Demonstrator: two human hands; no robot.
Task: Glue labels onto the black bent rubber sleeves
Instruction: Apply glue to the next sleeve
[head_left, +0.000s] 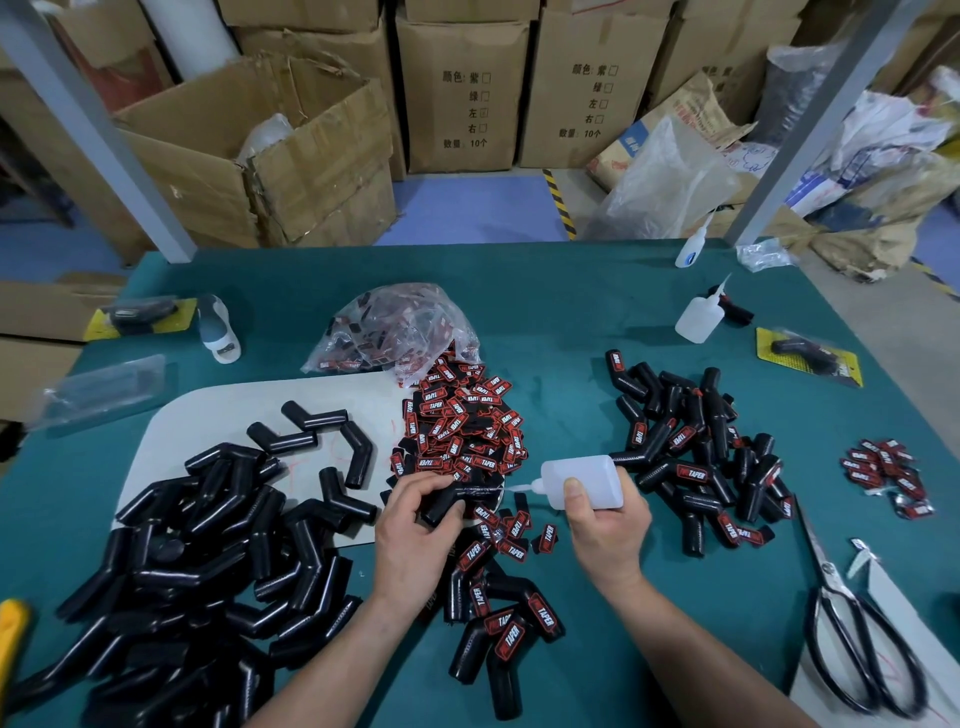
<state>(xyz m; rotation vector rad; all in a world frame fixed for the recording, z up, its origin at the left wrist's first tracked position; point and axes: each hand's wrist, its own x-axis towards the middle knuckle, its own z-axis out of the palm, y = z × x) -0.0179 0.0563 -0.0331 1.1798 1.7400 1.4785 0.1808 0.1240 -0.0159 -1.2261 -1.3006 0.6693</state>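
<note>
Head view, looking down on a green table (545, 312). Left hand (415, 514) is at centre frame, fingers curled round one black bent sleeve (470, 493), gripping it just above the table with one leg pointing to 3 o'clock. Right hand (608, 525) is just beside it at 3 o'clock, wrapped around a translucent glue bottle (582, 480), thumb on top. The bottle lies sideways, nozzle pointing to 9 o'clock, tip right at the held sleeve's end; contact cannot be told.

Loose labels (462, 431), red and black with TAPER print, are heaped at 12 o'clock from the hands, spilling from a plastic bag (395, 327) further up. Unlabelled sleeves (197, 561) form a big pile at 8 o'clock, partly on a white board (218, 410). Labelled sleeves (696, 452) are piled at 3 o'clock, beyond the right hand. A smaller labelled group (498, 623) is at 6 o'clock, between the forearms. A small label heap (888, 478) sits at far 3 o'clock. Scissors (830, 574) are at 4 o'clock, near the table edge. Two spare bottles (698, 317) are at 1 o'clock, well apart from the hands. Cardboard boxes (462, 88) stand on the floor behind the table at 12 o'clock.
</note>
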